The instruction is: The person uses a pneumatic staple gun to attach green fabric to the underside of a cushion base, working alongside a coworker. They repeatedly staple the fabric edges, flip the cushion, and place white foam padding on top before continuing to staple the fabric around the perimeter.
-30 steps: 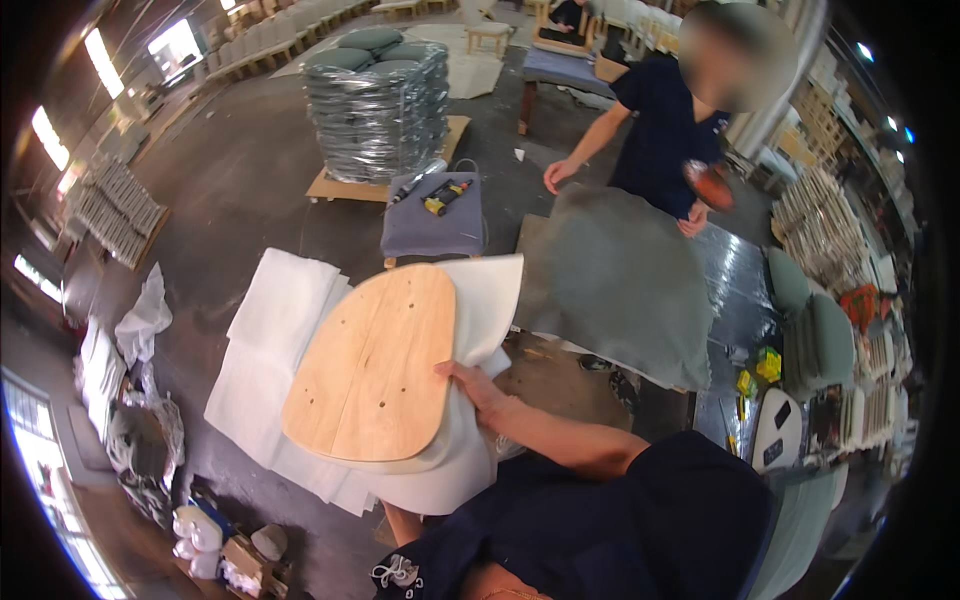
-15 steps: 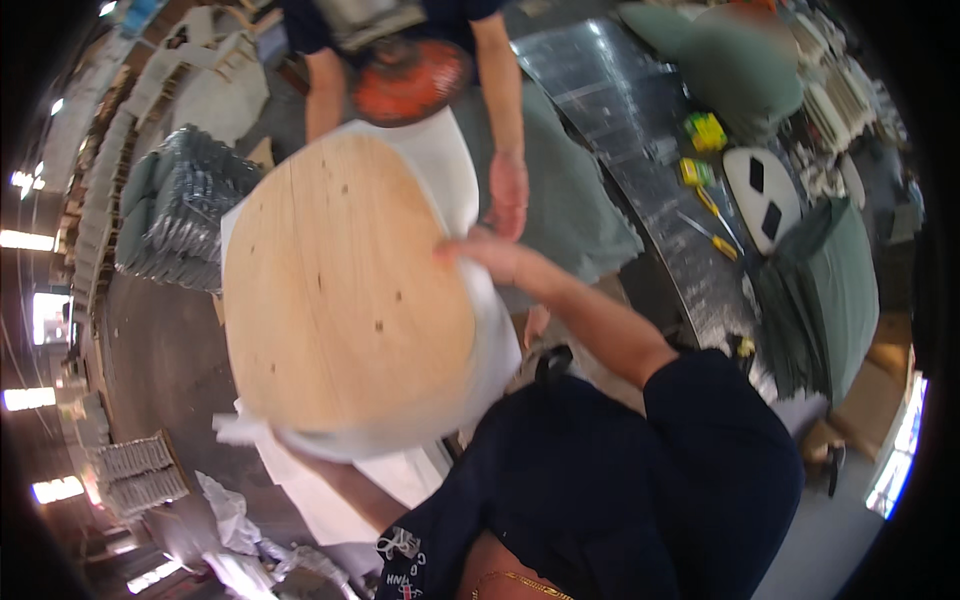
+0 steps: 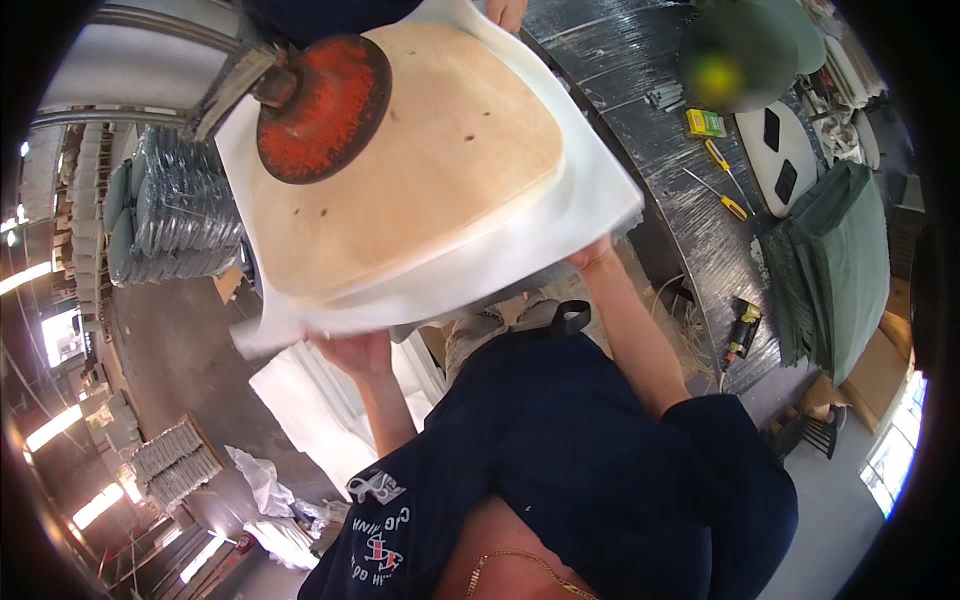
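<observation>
Both the left hand (image 3: 362, 352) and right hand (image 3: 592, 255) grip the near edge of the rounded pale plywood seat panel (image 3: 410, 160) on its white foam sheet (image 3: 590, 205), so best they keep it level and centred under the round rust-orange press pad (image 3: 322, 108).

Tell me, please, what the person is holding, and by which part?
Both hands grip a white foam sheet carrying a wooden seat board: left hand under its near edge, right hand at the near right edge.
</observation>
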The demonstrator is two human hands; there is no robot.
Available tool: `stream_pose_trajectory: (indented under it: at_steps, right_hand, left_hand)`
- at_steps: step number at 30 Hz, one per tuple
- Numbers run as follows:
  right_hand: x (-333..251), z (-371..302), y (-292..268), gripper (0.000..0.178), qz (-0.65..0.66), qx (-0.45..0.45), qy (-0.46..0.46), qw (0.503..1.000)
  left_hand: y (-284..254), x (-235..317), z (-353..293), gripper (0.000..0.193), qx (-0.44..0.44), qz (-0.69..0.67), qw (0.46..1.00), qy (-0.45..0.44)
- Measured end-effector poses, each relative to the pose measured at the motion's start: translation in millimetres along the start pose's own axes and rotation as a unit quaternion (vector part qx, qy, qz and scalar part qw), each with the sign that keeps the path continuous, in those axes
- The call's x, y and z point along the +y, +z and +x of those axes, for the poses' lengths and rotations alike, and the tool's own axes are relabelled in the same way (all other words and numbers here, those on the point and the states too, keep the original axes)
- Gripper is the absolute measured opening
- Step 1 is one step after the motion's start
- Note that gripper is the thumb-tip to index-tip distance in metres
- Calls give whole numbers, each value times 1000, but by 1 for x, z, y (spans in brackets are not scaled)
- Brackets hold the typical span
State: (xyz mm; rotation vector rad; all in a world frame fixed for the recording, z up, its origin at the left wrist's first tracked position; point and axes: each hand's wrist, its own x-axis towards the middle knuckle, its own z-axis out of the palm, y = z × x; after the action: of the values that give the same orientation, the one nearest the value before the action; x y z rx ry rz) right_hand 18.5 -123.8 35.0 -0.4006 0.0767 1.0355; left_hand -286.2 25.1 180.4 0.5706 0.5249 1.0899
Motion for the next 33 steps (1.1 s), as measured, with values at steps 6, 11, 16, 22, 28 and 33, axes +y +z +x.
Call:
stream_pose_trajectory:
  at_steps: [6, 11, 16, 22, 28, 33]
  right_hand:
    - [-69, 41, 63, 63, -146, 49, 11, 988]
    - [-97, 75, 69, 68, -174, 24, 35, 984]
    - [-78, 71, 48, 64, -246, 92, 116, 958]
    - [-48, 23, 15, 62, -276, 159, 124, 940]
    - [-26, 16, -38, 63, -216, 178, 178, 943]
    - [-20, 16, -30, 61, -179, 217, 176, 943]
  left_hand:
    - [-50, -35, 42, 75, 52, -53, 996, -43]
    - [-70, -47, 53, 79, 52, -116, 991, -49]
    - [-104, -69, 36, 74, 154, 68, 983, -70]
    - [-126, -60, 34, 67, 270, 230, 918, -177]
    - [-140, -56, 32, 67, 275, 261, 903, -202]
    - [-140, -56, 51, 65, 296, 259, 890, -232]
